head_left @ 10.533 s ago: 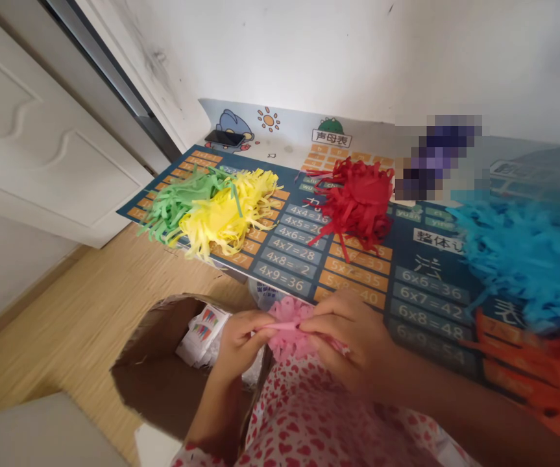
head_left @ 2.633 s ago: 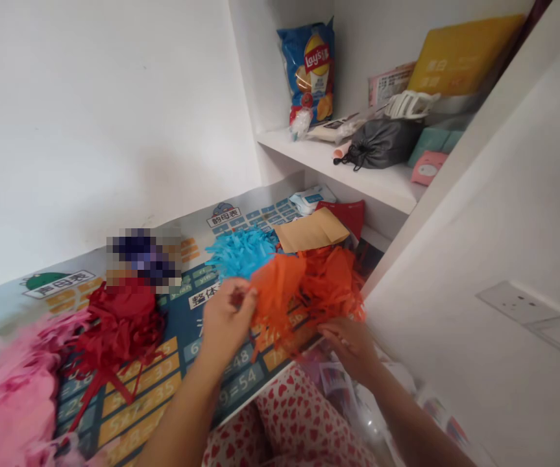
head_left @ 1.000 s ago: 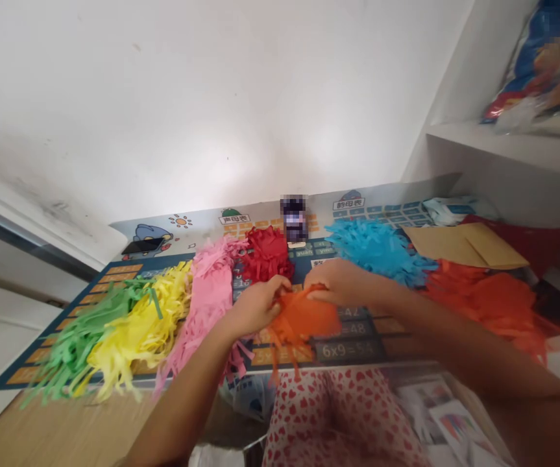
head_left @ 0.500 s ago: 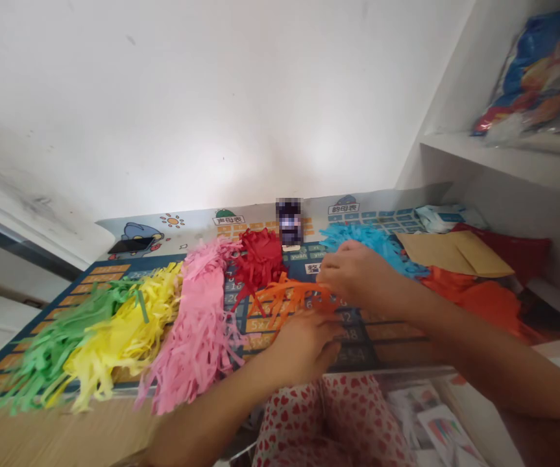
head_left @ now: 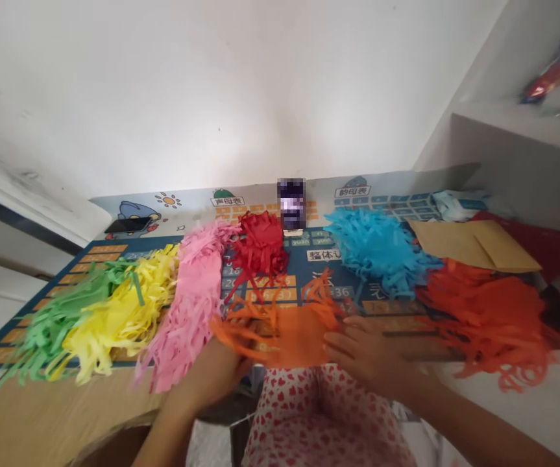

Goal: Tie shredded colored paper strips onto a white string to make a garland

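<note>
Bright orange fringed paper (head_left: 299,337) lies at the table's front edge, its strips spreading left and upward. My left hand (head_left: 224,366) is at its left end, with fringe across the fingers, so its grip is hidden. At the right edge of the same paper, my right hand (head_left: 362,350) has its fingers stretched out and apart, touching the sheet. Just beyond are red fringed paper (head_left: 263,243) and blue fringed paper (head_left: 379,246). Pink fringed paper (head_left: 199,279) lies near my left hand; dark orange-red fringed paper (head_left: 494,308) is to the right.
Yellow fringed paper (head_left: 124,311) and green fringed paper (head_left: 68,305) lie at the left. A phone-like device (head_left: 292,206) stands against the wall; a dark phone (head_left: 128,224) lies at the back left. A brown envelope (head_left: 474,243) rests at the right, below a shelf.
My right hand has come back from beside the blue paper toward the front edge; my left hand has moved left. The orange paper is nearer and spread wider. The view has turned slightly.
</note>
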Action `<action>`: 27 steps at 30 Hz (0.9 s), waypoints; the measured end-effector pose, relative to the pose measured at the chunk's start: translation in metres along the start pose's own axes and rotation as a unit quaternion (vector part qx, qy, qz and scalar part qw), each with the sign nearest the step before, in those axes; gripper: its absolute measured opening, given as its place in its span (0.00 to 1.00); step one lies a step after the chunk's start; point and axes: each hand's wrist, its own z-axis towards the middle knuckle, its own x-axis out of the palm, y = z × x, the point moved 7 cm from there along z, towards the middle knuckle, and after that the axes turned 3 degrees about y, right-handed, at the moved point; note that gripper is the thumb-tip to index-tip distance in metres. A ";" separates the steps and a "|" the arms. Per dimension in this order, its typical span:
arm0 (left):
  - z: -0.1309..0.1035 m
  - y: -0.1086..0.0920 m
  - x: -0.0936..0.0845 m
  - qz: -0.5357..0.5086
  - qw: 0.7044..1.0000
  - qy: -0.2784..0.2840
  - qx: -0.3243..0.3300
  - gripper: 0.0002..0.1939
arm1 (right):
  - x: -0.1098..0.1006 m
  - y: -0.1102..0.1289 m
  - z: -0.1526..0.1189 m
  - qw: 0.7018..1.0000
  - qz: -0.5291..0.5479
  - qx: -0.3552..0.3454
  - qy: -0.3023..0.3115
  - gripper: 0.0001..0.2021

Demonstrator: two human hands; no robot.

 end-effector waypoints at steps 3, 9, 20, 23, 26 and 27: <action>-0.040 -0.008 -0.004 0.035 0.995 0.095 -0.020 0.10 | 0.010 -0.003 -0.009 0.999 0.028 0.031 -0.001 0.14; -0.008 -0.093 0.042 -0.011 0.988 0.064 0.143 0.34 | 0.014 0.000 -0.003 0.998 0.018 0.059 0.013 0.13; 0.028 -0.059 0.104 0.128 0.988 -0.039 0.074 0.21 | 0.020 -0.044 -0.042 0.961 -0.040 0.217 0.165 0.31; 0.027 -0.062 0.102 0.122 0.989 -0.051 0.072 0.22 | 0.002 -0.052 -0.046 0.957 -0.048 0.260 0.120 0.25; 0.031 -0.066 0.102 0.116 0.989 -0.061 0.065 0.22 | -0.006 -0.031 -0.031 0.968 -0.008 0.246 0.042 0.19; 0.032 -0.067 0.102 0.115 0.990 -0.063 0.060 0.22 | -0.001 -0.019 -0.023 0.973 0.026 0.224 0.043 0.20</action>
